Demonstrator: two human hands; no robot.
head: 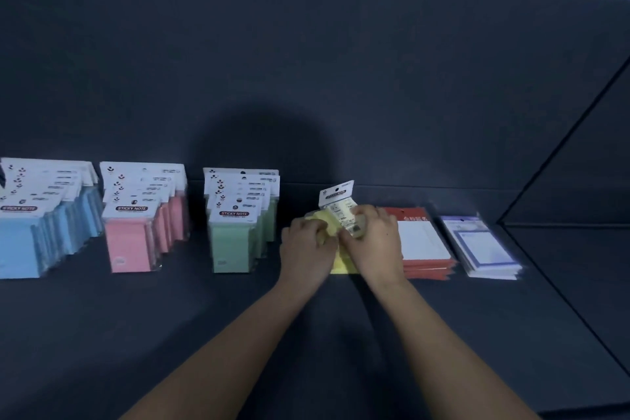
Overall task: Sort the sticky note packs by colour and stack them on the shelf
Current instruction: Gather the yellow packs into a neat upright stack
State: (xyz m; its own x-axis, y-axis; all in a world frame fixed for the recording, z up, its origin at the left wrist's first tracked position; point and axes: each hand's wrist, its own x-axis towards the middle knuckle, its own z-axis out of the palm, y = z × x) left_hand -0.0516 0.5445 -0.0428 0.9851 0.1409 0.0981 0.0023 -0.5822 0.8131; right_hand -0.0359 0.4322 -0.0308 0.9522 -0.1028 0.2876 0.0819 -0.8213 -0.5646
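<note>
On the dark shelf (pixel 306 317) stand three sorted rows of sticky note packs: blue (pixel 30 239) at the far left, pink (pixel 134 235) beside it, green (pixel 235 239) in the middle. Right of the green row lie yellow packs (pixel 341 264), mostly covered by both hands. My left hand (pixel 306 249) grips the left side of the yellow packs. My right hand (pixel 378 242) holds a yellow pack (pixel 337 204) that is tilted up, its back label and white header card facing me.
Right of the hands lies a stack of red-backed pads (pixel 426 249) with white fronts, then a stack of blue-bordered label packs (pixel 484 249). The shelf's dark back wall rises behind, and a side panel (pixel 579 249) closes the right end.
</note>
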